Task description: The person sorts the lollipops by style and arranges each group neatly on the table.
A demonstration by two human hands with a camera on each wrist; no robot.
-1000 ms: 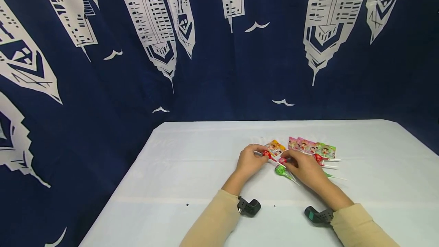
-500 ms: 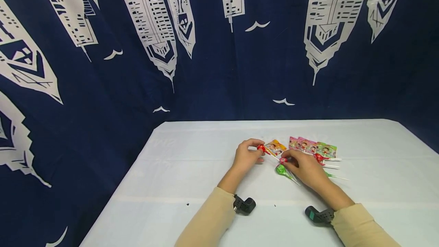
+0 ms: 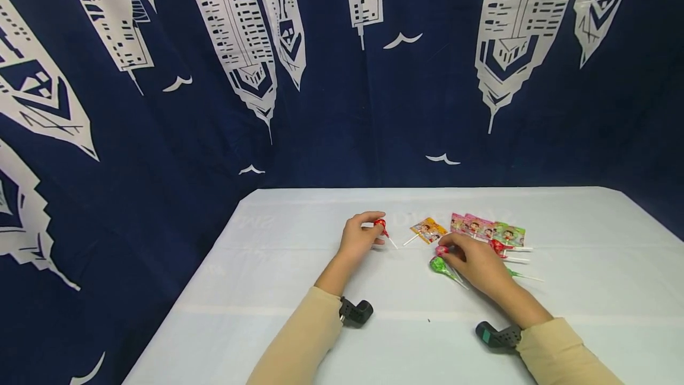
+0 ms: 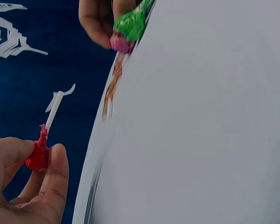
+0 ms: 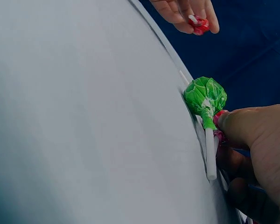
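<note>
Held up by its head between thumb and fingers, a red-wrapped lollipop point(image 3: 380, 224) is in my left hand point(image 3: 357, 239); its white stick points down to the right in the head view. My right hand point(image 3: 475, 259) pinches a pink-wrapped lollipop point(image 3: 441, 251) by its head, with the stick mostly hidden. Just in front of those fingers lies a green lollipop point(image 3: 438, 265), its round wrapped head point(image 5: 205, 95) large in the right wrist view. Between the hands, farther back, an orange flat wrapper point(image 3: 429, 230) with a white stick lies on the table.
Behind my right hand lie pink flat wrappers point(image 3: 477, 227) and a green flat wrapper point(image 3: 509, 234). A red lollipop point(image 3: 498, 247) and other sticks lie beside that hand, partly covered. The white table point(image 3: 256, 278) ends at a dark blue printed cloth point(image 3: 331, 135).
My left hand has moved left with the red lollipop, away from the orange wrapper, whose stick now shows. The right hand has stayed at the pink lollipop.
</note>
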